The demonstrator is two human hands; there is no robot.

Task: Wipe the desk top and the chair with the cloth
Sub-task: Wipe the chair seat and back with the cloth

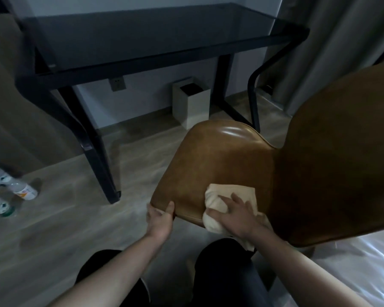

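A brown leather chair [220,156] stands in front of me, its seat toward the desk and its backrest at the right. A cream cloth [217,204] lies bunched on the near part of the seat. My right hand [235,216] presses flat on the cloth with fingers spread. At the seat's near left corner my left hand [161,220] grips the edge, thumb on top. The dark glass desk top [142,34] on a black frame stands beyond the chair, against the wall.
A white square bin [191,103] sits under the desk by the wall. Several plastic bottles [7,191] lie on the wooden floor at the left. Grey curtains [333,41] hang at the right. A white bed edge [353,269] is at the lower right.
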